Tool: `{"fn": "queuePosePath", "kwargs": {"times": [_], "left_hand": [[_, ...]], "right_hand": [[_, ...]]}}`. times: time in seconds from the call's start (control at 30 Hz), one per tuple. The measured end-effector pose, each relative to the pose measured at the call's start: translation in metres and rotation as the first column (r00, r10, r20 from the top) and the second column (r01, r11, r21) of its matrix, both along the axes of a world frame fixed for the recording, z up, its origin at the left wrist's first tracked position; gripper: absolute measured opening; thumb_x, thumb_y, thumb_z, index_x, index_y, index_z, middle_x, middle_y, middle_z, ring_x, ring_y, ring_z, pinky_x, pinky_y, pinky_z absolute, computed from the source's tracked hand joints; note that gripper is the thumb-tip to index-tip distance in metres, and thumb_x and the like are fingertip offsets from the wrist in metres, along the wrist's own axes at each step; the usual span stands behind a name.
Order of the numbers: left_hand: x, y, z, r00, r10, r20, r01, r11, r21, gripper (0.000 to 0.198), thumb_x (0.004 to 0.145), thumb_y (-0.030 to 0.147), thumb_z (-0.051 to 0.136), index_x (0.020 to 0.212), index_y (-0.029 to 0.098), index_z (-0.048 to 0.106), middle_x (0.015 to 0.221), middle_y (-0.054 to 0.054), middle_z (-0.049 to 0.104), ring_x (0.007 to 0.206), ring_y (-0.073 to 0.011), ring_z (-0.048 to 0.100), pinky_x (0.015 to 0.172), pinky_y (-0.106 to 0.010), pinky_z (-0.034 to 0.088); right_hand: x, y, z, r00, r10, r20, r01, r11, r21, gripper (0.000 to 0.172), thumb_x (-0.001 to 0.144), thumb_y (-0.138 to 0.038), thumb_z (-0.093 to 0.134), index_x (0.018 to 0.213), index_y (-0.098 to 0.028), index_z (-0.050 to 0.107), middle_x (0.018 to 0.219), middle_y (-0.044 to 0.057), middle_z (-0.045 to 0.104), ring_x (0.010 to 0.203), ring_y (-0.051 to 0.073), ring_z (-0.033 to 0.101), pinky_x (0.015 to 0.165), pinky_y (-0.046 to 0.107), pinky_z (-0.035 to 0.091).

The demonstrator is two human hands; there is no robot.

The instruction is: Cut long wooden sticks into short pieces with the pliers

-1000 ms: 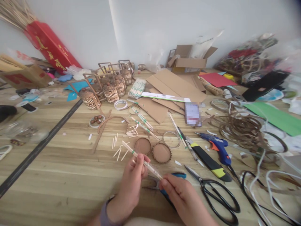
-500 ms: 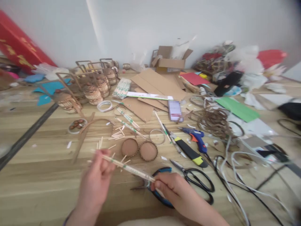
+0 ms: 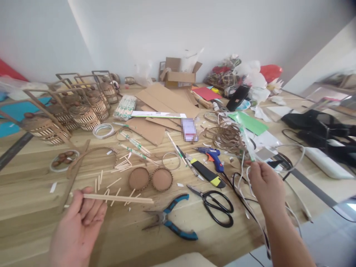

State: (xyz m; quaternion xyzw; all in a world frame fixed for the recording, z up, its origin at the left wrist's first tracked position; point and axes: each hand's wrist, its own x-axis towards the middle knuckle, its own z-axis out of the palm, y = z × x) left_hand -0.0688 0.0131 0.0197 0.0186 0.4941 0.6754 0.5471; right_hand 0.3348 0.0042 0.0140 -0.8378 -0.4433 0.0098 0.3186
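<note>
Left hand [image 3: 79,218]: thumb and fingers pinch slim, pale wooden chopsticks [image 3: 130,199] near one end, leaving most of their length jutting free over the bench [image 3: 119,244].

Right hand [image 3: 267,185]: pinches one end of a long, clear plastic wrapper with green print [image 3: 244,139], well apart from the chopsticks, seemingly to keep film and wood separate.

Short, pale wooden sticks [image 3: 122,164]: scattered loose just beyond the left hand, probably for easy picking.

Round, brown, ridge-rimmed shallow trays [image 3: 139,179]: two side by side, hollows up, likely to keep their insides reachable.

Blue-handled metal pliers [image 3: 162,218] and black-handled steel scissors [image 3: 203,193]: lying open between the hands, apparently for quick reach.

Brown, slatted, tall-handled baskets [image 3: 85,116]: grouped upright at left, presumably clear of the working space.
</note>
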Motion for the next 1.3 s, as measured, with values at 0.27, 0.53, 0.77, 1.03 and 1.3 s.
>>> {"fn": "queuePosePath", "kwargs": {"times": [0.27,0.53,0.77,1.03,1.3], "left_hand": [[0.014,-0.006,-0.004,0.987,-0.158,-0.014,0.157,0.986,-0.051,0.031,0.095,0.028,0.051,0.068,0.016,0.059,0.041,0.01,0.025,0.034,-0.005,0.018,0.034,-0.018,0.023],[0.046,-0.019,-0.028,0.884,-0.435,-0.17,0.423,0.9,-0.106,0.049,0.059,0.056,0.082,0.078,0.014,0.065,0.045,0.012,0.027,0.04,-0.0039,0.022,0.038,-0.016,0.021],[0.066,-0.022,-0.028,0.846,-0.488,-0.215,0.483,0.872,-0.078,0.051,0.065,0.06,0.077,0.085,0.015,0.061,0.046,0.014,0.027,0.041,-0.0042,0.024,0.042,-0.017,0.021],[0.065,-0.019,-0.027,0.809,-0.575,-0.119,0.569,0.818,-0.084,0.048,0.073,0.052,0.071,0.105,0.019,0.054,0.054,0.013,0.036,0.041,-0.0043,0.023,0.043,-0.018,0.019],[0.067,-0.027,-0.028,0.686,-0.723,-0.083,0.716,0.691,-0.101,0.043,0.075,0.06,0.065,0.073,0.019,0.052,0.054,0.008,0.042,0.043,-0.0055,0.028,0.043,-0.018,0.02]], "right_hand": [[0.003,0.003,-0.019,0.977,-0.069,0.203,0.107,0.978,-0.181,0.053,0.088,-0.048,0.043,0.115,-0.008,0.066,0.103,0.024,0.068,0.1,0.043,0.058,0.08,0.052,0.043],[-0.115,-0.015,0.008,0.563,0.741,-0.367,-0.823,0.544,-0.165,0.032,0.092,-0.04,0.049,0.098,-0.02,0.074,0.077,0.004,0.07,0.07,0.018,0.062,0.062,0.026,0.046],[-0.153,-0.02,0.001,0.279,0.638,-0.718,-0.947,0.307,-0.096,0.021,0.086,-0.026,0.057,0.074,-0.018,0.072,0.056,-0.004,0.058,0.05,0.009,0.045,0.045,0.019,0.028],[-0.118,0.005,-0.016,0.672,0.67,-0.314,-0.736,0.65,-0.188,0.032,0.092,-0.03,0.047,0.068,-0.019,0.065,0.059,0.0,0.059,0.055,0.015,0.052,0.052,0.024,0.035],[-0.123,0.006,-0.009,0.665,0.647,-0.372,-0.696,0.718,0.002,0.027,0.091,-0.036,0.046,0.075,-0.02,0.062,0.064,0.001,0.055,0.062,0.017,0.054,0.058,0.027,0.042]]}}
